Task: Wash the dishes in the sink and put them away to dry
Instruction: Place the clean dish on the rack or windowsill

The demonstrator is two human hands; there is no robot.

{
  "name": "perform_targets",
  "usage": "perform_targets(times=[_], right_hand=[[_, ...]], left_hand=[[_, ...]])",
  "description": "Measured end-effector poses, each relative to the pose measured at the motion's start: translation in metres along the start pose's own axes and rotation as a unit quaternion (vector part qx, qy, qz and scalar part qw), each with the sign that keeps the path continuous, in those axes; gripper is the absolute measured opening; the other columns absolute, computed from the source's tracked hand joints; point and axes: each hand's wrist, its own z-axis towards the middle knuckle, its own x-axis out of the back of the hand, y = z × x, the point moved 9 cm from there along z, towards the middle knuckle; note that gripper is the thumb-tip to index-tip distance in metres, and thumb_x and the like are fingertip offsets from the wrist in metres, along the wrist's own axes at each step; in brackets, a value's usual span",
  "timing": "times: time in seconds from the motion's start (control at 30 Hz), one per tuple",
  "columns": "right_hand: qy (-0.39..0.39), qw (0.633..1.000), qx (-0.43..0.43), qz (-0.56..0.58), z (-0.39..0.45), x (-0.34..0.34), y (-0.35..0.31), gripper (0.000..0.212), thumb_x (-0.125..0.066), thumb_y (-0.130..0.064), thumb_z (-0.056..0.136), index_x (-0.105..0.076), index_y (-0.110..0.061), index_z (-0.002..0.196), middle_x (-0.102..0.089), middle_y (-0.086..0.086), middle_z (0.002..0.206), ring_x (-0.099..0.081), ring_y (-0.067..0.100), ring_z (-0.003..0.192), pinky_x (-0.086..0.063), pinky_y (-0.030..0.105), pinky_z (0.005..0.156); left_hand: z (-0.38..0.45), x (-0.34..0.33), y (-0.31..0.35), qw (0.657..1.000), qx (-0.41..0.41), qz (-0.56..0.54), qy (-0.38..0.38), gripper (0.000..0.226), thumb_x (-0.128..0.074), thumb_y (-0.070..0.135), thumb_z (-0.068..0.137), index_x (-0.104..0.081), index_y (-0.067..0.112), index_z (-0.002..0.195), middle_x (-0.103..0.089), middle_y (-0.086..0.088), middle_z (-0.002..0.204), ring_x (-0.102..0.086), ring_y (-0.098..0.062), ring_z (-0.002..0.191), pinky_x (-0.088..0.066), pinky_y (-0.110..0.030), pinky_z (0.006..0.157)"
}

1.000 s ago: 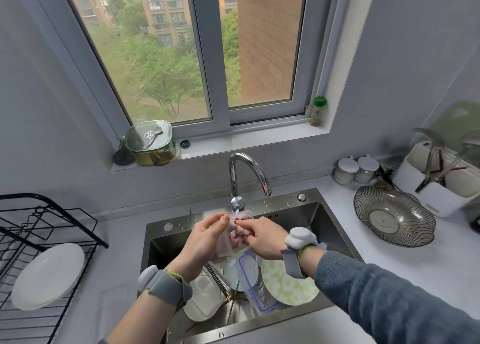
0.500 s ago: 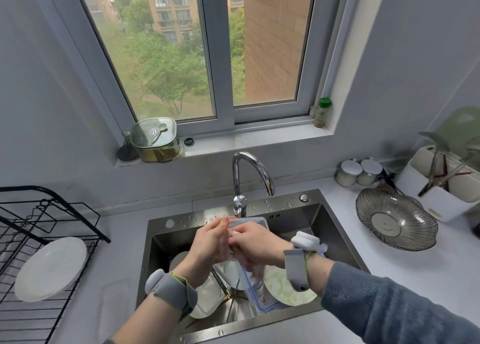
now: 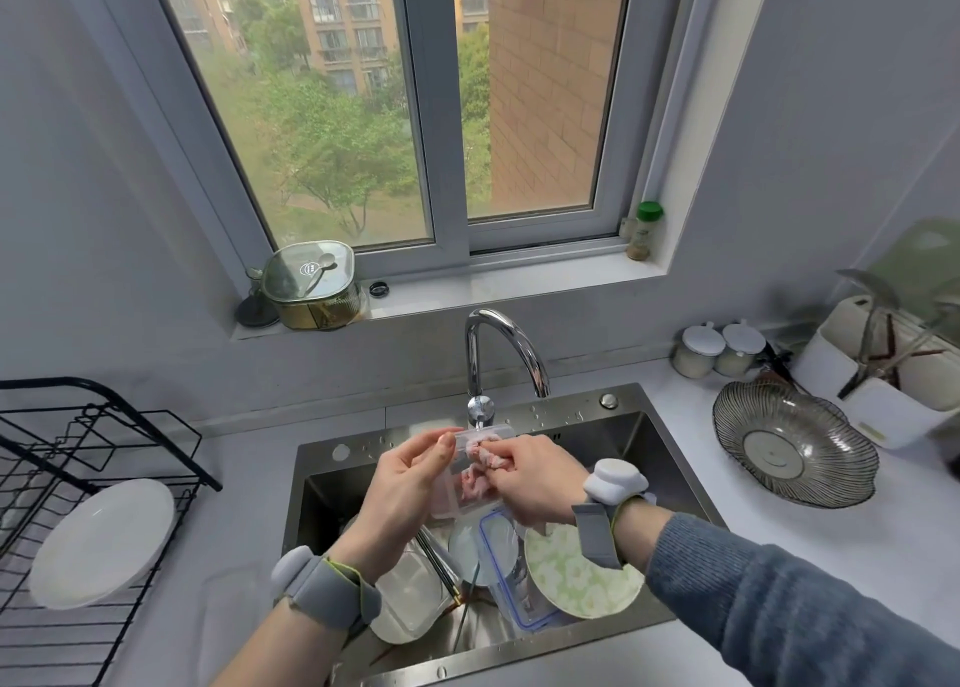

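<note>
Holding a clear plastic container [image 3: 470, 471] upright above the sink [image 3: 670, 458], just under the faucet [image 3: 506, 354]. Gripping its near-left edge with the left hand [image 3: 402, 484], fingers curled round the rim, thumb lying along the top. Pressing a pinkish cloth [image 3: 485, 459] against the container's inside with the right hand [image 3: 537, 481], fingers bunched and pinching the cloth. Waiting below both hands: a green flowered plate [image 3: 576, 572] under the right wrist, a blue-rimmed lid [image 3: 511, 577] just left of it, a white dish [image 3: 408, 606] beneath the left wrist, chopsticks [image 3: 441, 567] lying between. Standing well off to the left of the left hand: a black drying rack [image 3: 67, 442] carrying one white plate [image 3: 101, 543].
</note>
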Motion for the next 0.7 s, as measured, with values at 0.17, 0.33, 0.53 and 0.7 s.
perform_targets(times=[0.17,0.33,0.53,0.7], right_hand=[[-0.048,0.989,0.036,0.136,-0.017,-0.005,-0.03,0.04,-0.047,-0.026,0.096,-0.067,-0.035,0.13,-0.072,0.001,0.077,-0.07,0.012,0.063,-0.057,0.029,0.056],[-0.088,0.957,0.087,0.261,-0.027,-0.011,-0.048,0.043,-0.049,-0.008,0.089,-0.073,-0.028,0.119,-0.063,-0.007,0.054,-0.057,0.025,0.044,-0.053,0.038,0.05],[-0.114,0.988,0.049,0.096,-0.028,0.001,-0.03,0.026,-0.052,-0.032,0.103,-0.075,-0.028,0.113,-0.057,-0.004,0.045,-0.056,0.014,0.039,-0.046,0.021,0.041],[-0.06,0.998,0.003,0.024,-0.019,0.002,-0.002,0.032,-0.047,-0.031,0.098,-0.073,-0.033,0.117,-0.072,-0.005,0.082,-0.069,0.018,0.072,-0.057,0.023,0.064]], left_hand=[[0.0,-0.002,-0.005,1.0,0.003,-0.008,0.001,0.025,-0.057,0.022,0.103,-0.07,0.007,0.117,-0.078,-0.014,0.1,-0.076,-0.025,0.085,-0.064,-0.04,0.073],[-0.002,0.005,-0.014,0.998,0.04,-0.044,-0.012,0.028,-0.052,0.025,0.104,-0.07,0.01,0.119,-0.074,-0.021,0.106,-0.071,-0.03,0.085,-0.062,-0.043,0.069],[-0.009,0.003,-0.005,1.0,0.002,-0.027,-0.012,0.028,-0.05,0.018,0.105,-0.067,0.004,0.122,-0.075,-0.02,0.109,-0.076,-0.03,0.087,-0.062,-0.036,0.063],[-0.01,0.007,0.001,0.991,-0.052,0.117,-0.027,0.028,-0.06,0.037,0.098,-0.072,0.029,0.122,-0.069,0.0,0.129,-0.072,-0.026,0.111,-0.061,-0.046,0.091]])
